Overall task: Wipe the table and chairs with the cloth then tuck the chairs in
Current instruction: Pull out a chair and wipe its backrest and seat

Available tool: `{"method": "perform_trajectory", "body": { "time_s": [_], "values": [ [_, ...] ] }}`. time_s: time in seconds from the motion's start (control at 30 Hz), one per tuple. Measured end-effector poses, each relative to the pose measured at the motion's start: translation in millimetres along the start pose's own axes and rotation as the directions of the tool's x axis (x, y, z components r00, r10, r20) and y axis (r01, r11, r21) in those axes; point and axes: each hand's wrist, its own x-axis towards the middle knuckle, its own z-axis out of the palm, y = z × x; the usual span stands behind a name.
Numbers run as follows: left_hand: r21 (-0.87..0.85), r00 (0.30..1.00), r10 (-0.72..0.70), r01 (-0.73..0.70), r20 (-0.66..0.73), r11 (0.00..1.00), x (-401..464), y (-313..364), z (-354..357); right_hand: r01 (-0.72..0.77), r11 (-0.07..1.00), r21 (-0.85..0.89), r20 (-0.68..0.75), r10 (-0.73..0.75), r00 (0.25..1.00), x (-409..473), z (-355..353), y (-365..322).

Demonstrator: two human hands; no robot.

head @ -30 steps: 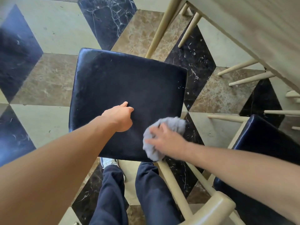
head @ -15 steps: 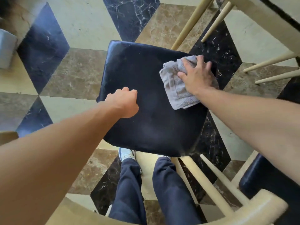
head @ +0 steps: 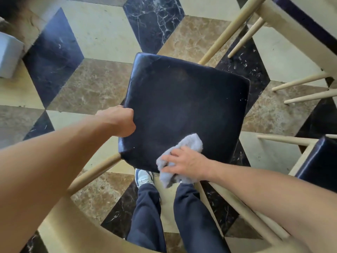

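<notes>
A chair with a black padded seat (head: pixel 184 108) and pale wooden frame stands below me, its curved backrest (head: pixel 76 225) nearest to me. My left hand (head: pixel 118 121) grips the seat's left edge, fingers curled around it. My right hand (head: pixel 186 163) presses a crumpled grey cloth (head: pixel 191 143) flat on the seat's near edge, part of the cloth hanging off the rim. The table (head: pixel 299 28) shows only as a pale edge with a dark stripe at the top right.
A second black-seated chair (head: pixel 319 165) stands at the right edge. Wooden legs and rungs (head: pixel 300 81) cross the upper right. The floor is patterned marble tile. My legs and a shoe (head: pixel 144 178) are under the seat's near edge. A pale box (head: pixel 9 55) sits at the far left.
My right hand has swept the cloth from the seat's far right corner back to its near edge. My left hand has shifted from the seat top to gripping the left edge.
</notes>
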Motion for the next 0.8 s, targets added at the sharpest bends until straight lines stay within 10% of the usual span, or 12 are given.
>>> {"method": "perform_trajectory", "body": {
  "time_s": [0.07,0.17,0.23,0.43,0.63,0.8],
  "values": [
    [-0.015,1.000,-0.003,0.003,0.007,1.000,2.2,-1.5,0.4,-0.355,0.918,0.176,-0.076,0.372,0.925,3.5,-11.5,36.8],
    [-0.040,1.000,-0.017,0.017,-0.007,0.999,8.5,-5.1,8.0,-0.809,0.429,0.401,-0.094,0.898,0.430,28.9,-45.9,93.6],
    [-0.060,1.000,-0.016,0.016,0.001,0.998,12.2,-7.6,12.2,-0.862,0.293,0.414,-0.127,0.956,0.265,61.5,-71.8,121.3],
    [-0.121,0.998,0.032,-0.039,-0.055,0.992,11.9,-19.9,-12.8,-0.799,0.428,0.423,-0.140,0.902,0.409,185.5,-93.6,117.1],
    [-0.105,0.981,0.149,-0.162,-0.128,0.981,15.0,-31.9,-43.0,-0.618,0.782,0.081,-0.248,0.616,0.748,188.0,-83.2,118.3],
    [-0.141,0.978,0.136,-0.158,-0.156,0.977,32.2,-52.7,-44.9,-0.587,0.810,-0.010,-0.201,0.573,0.795,210.3,-74.7,132.5]
  ]
}}
